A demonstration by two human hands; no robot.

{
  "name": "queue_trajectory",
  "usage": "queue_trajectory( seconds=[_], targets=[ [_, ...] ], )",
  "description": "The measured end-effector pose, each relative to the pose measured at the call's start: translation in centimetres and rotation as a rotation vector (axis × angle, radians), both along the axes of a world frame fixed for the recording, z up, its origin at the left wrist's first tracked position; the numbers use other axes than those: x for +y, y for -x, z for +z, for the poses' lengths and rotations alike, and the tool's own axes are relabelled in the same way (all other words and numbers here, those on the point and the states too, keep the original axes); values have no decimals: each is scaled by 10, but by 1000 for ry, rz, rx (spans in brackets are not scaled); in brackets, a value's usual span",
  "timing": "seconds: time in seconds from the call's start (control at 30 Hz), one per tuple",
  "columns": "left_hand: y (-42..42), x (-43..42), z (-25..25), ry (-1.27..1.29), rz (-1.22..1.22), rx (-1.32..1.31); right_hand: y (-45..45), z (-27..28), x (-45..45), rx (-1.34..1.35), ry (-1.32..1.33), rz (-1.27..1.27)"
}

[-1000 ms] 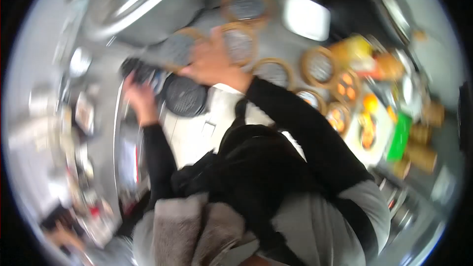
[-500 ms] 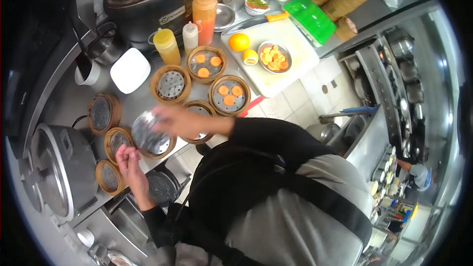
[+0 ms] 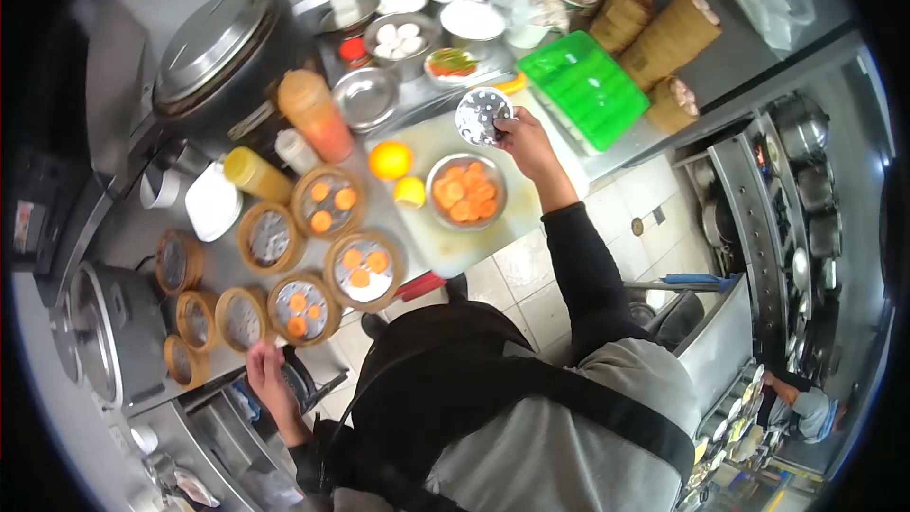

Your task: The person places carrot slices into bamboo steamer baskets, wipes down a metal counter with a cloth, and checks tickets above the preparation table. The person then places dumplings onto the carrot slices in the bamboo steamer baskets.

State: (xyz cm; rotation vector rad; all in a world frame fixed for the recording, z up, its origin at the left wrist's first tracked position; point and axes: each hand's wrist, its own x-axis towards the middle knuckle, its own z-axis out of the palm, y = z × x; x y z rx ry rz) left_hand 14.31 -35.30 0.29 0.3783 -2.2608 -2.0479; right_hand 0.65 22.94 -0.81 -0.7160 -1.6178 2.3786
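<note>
My right hand [image 3: 523, 140] pinches the edge of a round, shiny perforated metal disc [image 3: 482, 116], lifted over the far part of the cutting board [image 3: 441, 248]. Below it on the board are a metal bowl of sliced carrots [image 3: 464, 193], a whole orange [image 3: 390, 160] and a cut lemon [image 3: 409, 192]. My left hand [image 3: 272, 374] is by the counter's front edge, fingers apart, with nothing visible in it. Just beyond it stands a bamboo steamer basket with three carrot slices [image 3: 303, 309]. Left of that is a basket showing only its perforated liner [image 3: 243, 319].
Squeeze bottles [image 3: 318, 118] and a large cooker [image 3: 223, 57] stand behind the baskets. A green tray [image 3: 583, 90] and stacked steamers [image 3: 668, 38] are at the back right. A grey cooker [image 3: 118, 332] is at left. Another person [image 3: 806, 408] works far right.
My right hand has carried the disc from above the baskets across to the cutting board. My left hand has drawn back slightly toward the counter edge. The view has swung right.
</note>
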Motion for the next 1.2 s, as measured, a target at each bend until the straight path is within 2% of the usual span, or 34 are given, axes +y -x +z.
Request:
queue_trajectory(
  seconds=[0.07, 0.13, 0.17, 0.2, 0.27, 0.3, 0.33, 0.37, 0.4, 0.43, 0.47, 0.53, 0.57, 0.6, 0.63, 0.67, 0.73, 0.77, 0.8, 0.83, 0.87, 0.9, 0.93, 0.97, 1.0, 1.03, 1.07, 1.1, 1.13, 1.17, 1.2],
  targets=[
    [-30, 8, -12, -172, 239, -54, 0, 5, 20, -75, -192, -12],
    [-58, -6, -33, -179, 285, -45, 5, 6, 43, -121, -95, -12],
    [-75, -20, -49, -189, 316, -44, 10, -3, 57, -52, 13, -36],
    [-97, -36, -69, -192, 314, -42, 11, -6, 70, 17, 118, -69],
    [-135, -73, -123, -36, 335, -83, 15, -3, 100, -29, 78, -174],
    [-144, -95, -163, -166, 288, -82, 22, -27, 128, -83, 48, -217],
    [-168, -94, -156, -279, 296, -66, 27, -39, 144, 8, -514, -23],
    [-190, -96, -154, -149, 382, -189, 28, -46, 156, 114, -1086, 4],
    [-195, -78, -149, -13, 580, -243, 33, -17, 125, 155, -629, 103],
    [-171, -30, -91, -11, 599, -279, 37, 18, 90, 144, -175, 121],
    [-145, 0, -49, -11, 525, -222, 34, 60, 42, 120, -124, 288],
    [-92, 28, -2, -45, 276, -180, 39, 56, -4, 131, -194, 651],
    [-69, 40, 30, 83, 136, -213, 32, 69, -46, 101, -143, 752],
    [-45, 49, 41, 92, 2, -175, 20, 80, -93, 71, -94, 839],
    [-24, 61, 61, -11, -112, -156, 19, 75, -131, 141, -123, 1010],
    [-4, 79, 90, -226, -185, -178, 13, 76, -172, 179, -110, 1096],
    [27, 90, 87, -367, -287, -145, 9, 54, -234, 250, -288, 1225],
    [42, 92, 76, -343, -261, -79, -1, 74, -264, 121, -98, 1368],
    [54, 88, 60, -323, -238, -18, -7, 74, -284, 191, -141, 1350],
    [67, 74, 52, -313, -234, -45, -13, 71, -293, 234, -235, 1229],
    [78, 56, 46, -293, -142, -77, -20, 68, -298, 274, -326, 1103],
    [91, 33, 52, -199, -18, -80, -24, 66, -297, 262, -326, 1099],
    [113, -7, 26, -113, 116, 57, -26, 61, -288, 247, -379, 1061],
    [140, -50, -2, -31, 239, 189, -31, 55, -276, 222, -434, 1016],
    [164, -85, -5, 93, 395, 157, -37, 49, -263, 191, -440, 992],
    [201, -145, -48, 115, 429, 256, -45, 41, -248, 85, -483, 973],
    [214, -158, -25, 111, 483, 203, -51, 34, -238, -14, -523, 951],
    [230, -168, -14, -8, 504, 219, -58, 27, -230, -34, -527, 927],
    [252, -205, -36, 48, 384, 115, -69, 18, -224, -86, -515, 883],
    [256, -205, -22, 294, 350, -2, -88, 7, -217, -153, -501, 822],
    [268, -227, -34, 603, 115, -6, -105, -6, -207, -102, -610, 760]
  ],
)
